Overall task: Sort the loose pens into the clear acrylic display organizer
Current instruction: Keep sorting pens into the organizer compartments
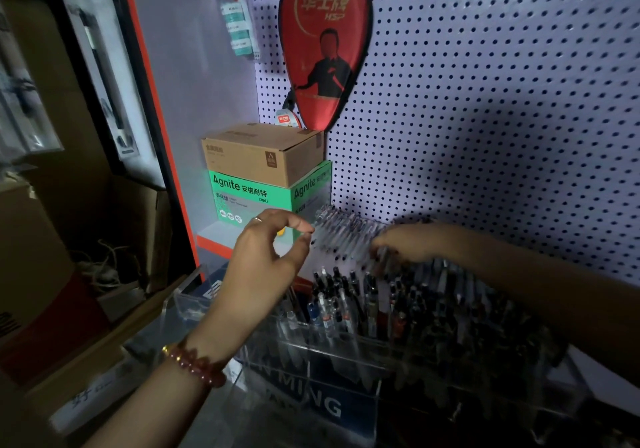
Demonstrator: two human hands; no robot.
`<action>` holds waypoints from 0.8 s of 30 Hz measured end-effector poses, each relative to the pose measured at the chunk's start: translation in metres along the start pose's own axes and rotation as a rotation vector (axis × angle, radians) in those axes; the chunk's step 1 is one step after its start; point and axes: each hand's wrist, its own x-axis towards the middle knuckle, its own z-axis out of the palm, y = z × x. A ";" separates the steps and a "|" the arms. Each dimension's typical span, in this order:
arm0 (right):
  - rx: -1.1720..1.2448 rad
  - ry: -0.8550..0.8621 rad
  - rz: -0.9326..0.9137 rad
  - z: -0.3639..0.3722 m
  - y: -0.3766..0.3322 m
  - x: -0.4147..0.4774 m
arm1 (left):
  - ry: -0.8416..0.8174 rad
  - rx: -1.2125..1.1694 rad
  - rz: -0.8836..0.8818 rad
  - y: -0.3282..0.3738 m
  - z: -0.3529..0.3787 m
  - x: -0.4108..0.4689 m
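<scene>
Right hand (408, 243) grips a pen bundle (346, 234) above the organizer (311, 354) while left hand (266, 253) pinches its end, likely to draw one pen for slotting.

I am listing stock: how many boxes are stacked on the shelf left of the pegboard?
2: a brown cardboard box on top, and a green Agnite box under it. Others may be hidden behind.

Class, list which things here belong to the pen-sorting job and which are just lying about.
Job: loose pens, acrylic organizer, sorted pens, left hand, right hand.
Lying about: cardboard box, green Agnite box, red paddle case, pegboard.
</scene>
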 end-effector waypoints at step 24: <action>0.832 0.476 -0.596 -0.091 -0.090 -0.016 | 0.052 -0.333 -0.065 0.006 -0.013 0.023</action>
